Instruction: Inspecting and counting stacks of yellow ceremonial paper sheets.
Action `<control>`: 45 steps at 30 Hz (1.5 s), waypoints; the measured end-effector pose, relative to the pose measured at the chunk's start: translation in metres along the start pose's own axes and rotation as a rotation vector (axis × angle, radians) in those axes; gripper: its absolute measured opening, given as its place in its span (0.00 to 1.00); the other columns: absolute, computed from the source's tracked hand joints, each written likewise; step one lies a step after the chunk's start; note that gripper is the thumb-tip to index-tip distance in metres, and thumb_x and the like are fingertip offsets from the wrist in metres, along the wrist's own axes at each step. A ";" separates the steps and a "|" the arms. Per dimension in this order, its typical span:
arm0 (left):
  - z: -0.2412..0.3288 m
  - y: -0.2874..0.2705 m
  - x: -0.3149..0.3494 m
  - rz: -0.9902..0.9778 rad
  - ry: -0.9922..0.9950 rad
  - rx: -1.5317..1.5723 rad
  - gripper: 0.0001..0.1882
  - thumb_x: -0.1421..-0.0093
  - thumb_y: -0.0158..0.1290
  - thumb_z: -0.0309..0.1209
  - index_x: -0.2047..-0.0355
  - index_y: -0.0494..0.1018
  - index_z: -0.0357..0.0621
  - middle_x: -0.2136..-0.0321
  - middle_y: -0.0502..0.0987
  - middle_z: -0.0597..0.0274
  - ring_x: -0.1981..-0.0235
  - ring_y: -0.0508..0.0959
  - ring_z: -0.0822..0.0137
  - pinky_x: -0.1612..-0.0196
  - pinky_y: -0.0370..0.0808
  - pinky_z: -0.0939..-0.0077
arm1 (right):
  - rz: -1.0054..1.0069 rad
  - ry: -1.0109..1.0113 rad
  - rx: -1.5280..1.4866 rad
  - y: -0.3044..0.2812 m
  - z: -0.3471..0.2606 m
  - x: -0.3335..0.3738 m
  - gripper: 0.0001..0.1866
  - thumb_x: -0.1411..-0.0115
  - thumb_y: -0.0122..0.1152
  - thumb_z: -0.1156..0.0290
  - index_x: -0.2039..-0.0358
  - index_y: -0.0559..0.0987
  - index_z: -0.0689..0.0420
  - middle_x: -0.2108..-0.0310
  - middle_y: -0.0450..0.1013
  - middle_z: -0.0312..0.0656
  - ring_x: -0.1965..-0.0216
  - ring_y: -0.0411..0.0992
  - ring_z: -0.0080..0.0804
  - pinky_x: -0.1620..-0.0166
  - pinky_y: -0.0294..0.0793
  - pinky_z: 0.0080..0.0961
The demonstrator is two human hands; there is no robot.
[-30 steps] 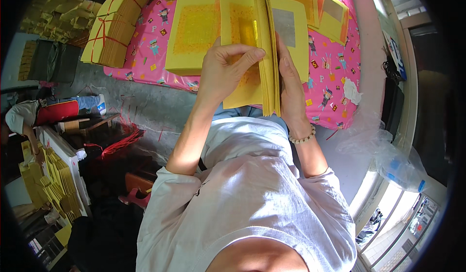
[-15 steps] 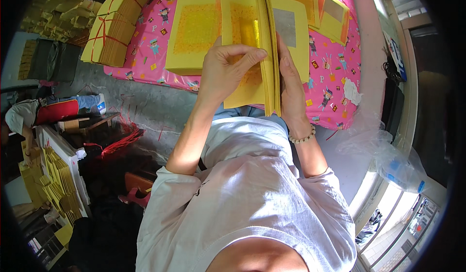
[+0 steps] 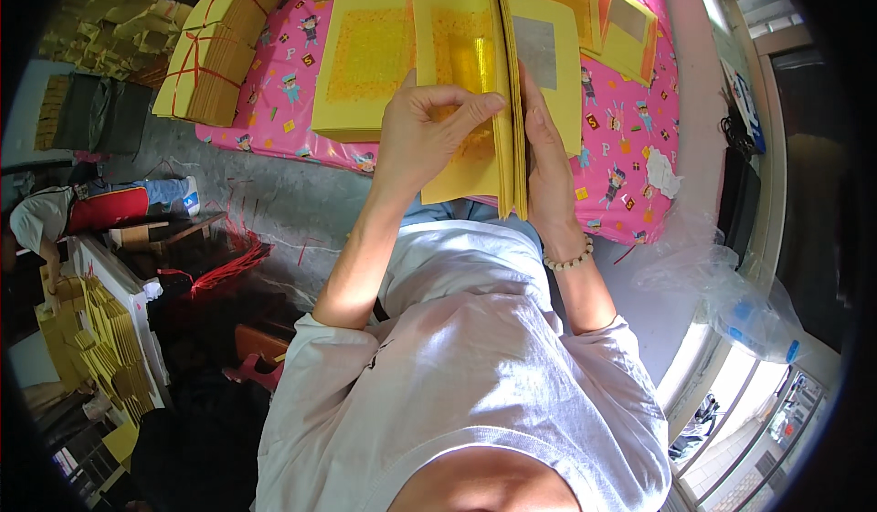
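The left hand (image 3: pixel 429 133) pinches the front leaves of a thick stack of yellow paper sheets (image 3: pixel 489 101) held upright above the near edge of the pink bed (image 3: pixel 630 174), thumb across the top. The right hand (image 3: pixel 548 160) clasps the stack's back, fingers probably flat behind it. Peeling well calls for lifting one leaf only, the spine kept square. A tied bundle (image 3: pixel 215 55) lies at the bed's left corner.

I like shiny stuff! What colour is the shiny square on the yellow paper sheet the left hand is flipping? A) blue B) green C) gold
C: the left hand lifts a yellow paper sheet from the stack, and its foil square gleams gold.
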State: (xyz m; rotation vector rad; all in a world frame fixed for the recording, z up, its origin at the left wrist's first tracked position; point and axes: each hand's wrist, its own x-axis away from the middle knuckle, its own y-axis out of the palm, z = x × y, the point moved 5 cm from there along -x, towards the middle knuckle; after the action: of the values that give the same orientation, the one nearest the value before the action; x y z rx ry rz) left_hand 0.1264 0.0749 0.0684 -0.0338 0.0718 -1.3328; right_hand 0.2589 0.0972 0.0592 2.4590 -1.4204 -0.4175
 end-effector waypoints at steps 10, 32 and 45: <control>-0.008 0.000 -0.002 -0.004 -0.085 -0.039 0.16 0.48 0.63 0.43 0.75 0.82 0.40 0.79 0.79 0.62 0.66 0.74 0.68 0.54 0.68 0.71 | -0.001 0.002 0.018 0.000 0.000 0.001 0.31 0.30 0.35 0.58 0.34 0.48 0.63 0.32 0.46 0.46 0.32 0.44 0.33 0.33 0.42 0.25; 0.003 0.000 -0.002 0.016 0.013 -0.031 0.11 0.43 0.61 0.36 0.73 0.79 0.39 0.75 0.75 0.72 0.72 0.71 0.81 0.67 0.67 0.86 | -0.028 -0.033 0.115 -0.001 0.005 -0.001 0.28 0.32 0.40 0.71 0.33 0.50 0.58 0.33 0.48 0.42 0.33 0.46 0.30 0.34 0.45 0.24; -0.002 0.001 -0.002 0.035 0.011 -0.009 0.12 0.43 0.60 0.36 0.72 0.79 0.37 0.73 0.75 0.65 0.68 0.72 0.75 0.64 0.69 0.81 | -0.009 -0.017 0.094 -0.004 0.004 -0.001 0.28 0.32 0.38 0.70 0.33 0.50 0.58 0.33 0.48 0.42 0.33 0.46 0.30 0.35 0.46 0.23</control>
State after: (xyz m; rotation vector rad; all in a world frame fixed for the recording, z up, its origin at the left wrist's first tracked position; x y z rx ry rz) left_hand 0.1268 0.0771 0.0661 -0.0320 0.0874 -1.2982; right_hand 0.2600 0.0992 0.0543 2.5419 -1.4677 -0.3823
